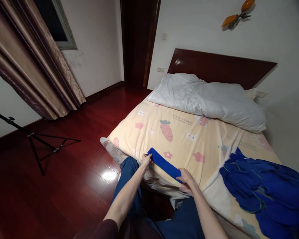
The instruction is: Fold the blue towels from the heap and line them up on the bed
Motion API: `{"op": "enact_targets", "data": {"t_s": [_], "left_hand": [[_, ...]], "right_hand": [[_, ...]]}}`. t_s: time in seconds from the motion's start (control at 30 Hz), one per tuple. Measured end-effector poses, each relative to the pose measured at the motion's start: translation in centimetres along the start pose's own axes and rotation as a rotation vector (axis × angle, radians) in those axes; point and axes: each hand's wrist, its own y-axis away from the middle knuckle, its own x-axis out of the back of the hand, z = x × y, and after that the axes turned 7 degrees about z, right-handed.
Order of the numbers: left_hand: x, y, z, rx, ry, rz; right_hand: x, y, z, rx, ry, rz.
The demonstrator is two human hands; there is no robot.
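A narrow strip of folded blue cloth point(164, 165) lies slantwise along the near edge of the bed. My left hand point(146, 160) is closed on its far left end, and my right hand point(185, 176) grips the opposite end, fingers over the edge. Between the two hands the strip looks flat and straight. Beneath it spreads the cream bedsheet point(174, 132), printed with carrots, cats and flowers. To the right of my right hand, a heap of crumpled blue clothes point(269, 189) with thin green trim rests on the bed.
A rumpled pale grey quilt point(204, 96) lies across the bed below the dark wooden headboard point(219, 66). On the left, a black tripod point(43, 146) stands on the red wooden floor point(89, 172), near long brown curtains point(37, 63).
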Motion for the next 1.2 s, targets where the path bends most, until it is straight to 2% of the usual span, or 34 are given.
{"op": "enact_targets", "data": {"t_s": [0.1, 0.17, 0.23, 0.3, 0.4, 0.5, 0.57, 0.7, 0.8, 0.9, 1.07, 1.2], "left_hand": [[-0.4, 0.1, 1.1, -0.053, 0.055, 0.037], [-0.2, -0.1, 2.6, -0.105, 0.092, 0.018], [0.2, -0.5, 4.9, -0.167, 0.122, -0.026], [0.9, -1.2, 8.0, -0.223, 0.144, -0.087], [2.3, -2.2, 13.6, -0.359, 0.162, -0.214], [4.3, -3.0, 19.4, -0.589, 0.114, -0.346], [5.9, -3.4, 22.8, -0.696, 0.029, -0.384], [9.3, -4.7, 27.5, -0.823, -0.197, -0.405], [11.5, -6.1, 29.1, -0.849, -0.308, -0.388], [12.9, -7.6, 29.7, -0.841, -0.34, -0.354], [13.9, -9.1, 30.5, -0.838, -0.395, -0.322], [14.3, -10.2, 30.8, -0.85, -0.479, -0.31]], "right_hand": [[0.0, -0.3, -0.4, 0.007, -0.022, -0.005], [0.3, -0.6, -1.2, 0.034, -0.072, 0.024], [0.8, -1.1, -2.6, 0.08, -0.15, 0.06], [1.4, -2.0, -4.9, 0.122, -0.245, 0.083], [2.3, -4.0, -9.9, 0.144, -0.337, 0.171], [2.4, -6.6, -16.3, 0.14, -0.4, 0.308], [2.0, -8.5, -20.8, 0.139, -0.488, 0.346], [0.6, -11.7, -28.9, 0.126, -0.555, 0.374], [-0.7, -13.6, -33.3, 0.122, -0.548, 0.407], [-1.5, -14.9, -36.3, 0.084, -0.612, 0.396], [-1.7, -16.4, -39.2, 0.031, -0.704, 0.303], [-1.6, -17.2, -40.7, 0.019, -0.741, 0.29]]}}
